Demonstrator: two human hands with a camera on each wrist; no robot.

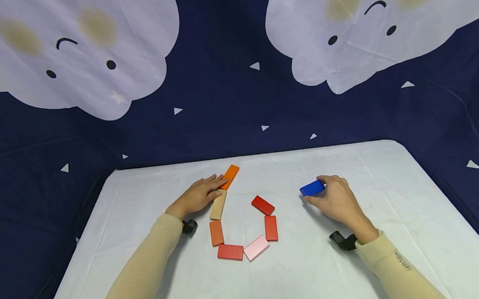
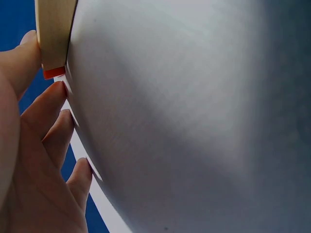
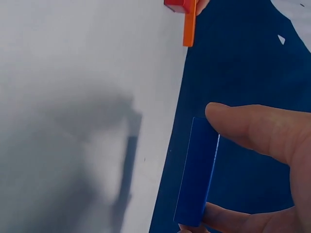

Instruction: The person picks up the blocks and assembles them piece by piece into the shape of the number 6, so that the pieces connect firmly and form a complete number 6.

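Above the right part of the table, my right hand (image 1: 339, 200) pinches a blue block (image 1: 312, 188) between thumb and fingers. In the right wrist view the blue block (image 3: 197, 172) is held by its ends, clear of the cloth, its shadow below. My left hand (image 1: 199, 195) reaches over the left side of a curved row of blocks. Its extended fingers touch an orange block (image 1: 231, 173) at the row's far left end. The left thumb lies against a plain wooden block (image 1: 218, 205), also seen in the left wrist view (image 2: 56, 34).
The row continues with a darker orange block (image 1: 217, 233), a red block (image 1: 230, 252), a pink block (image 1: 256, 248), a second red block (image 1: 270, 228) and a third red block (image 1: 262, 205). White cloth covers the table (image 1: 311, 272); a dark blue curtain (image 1: 219, 78) hangs behind.
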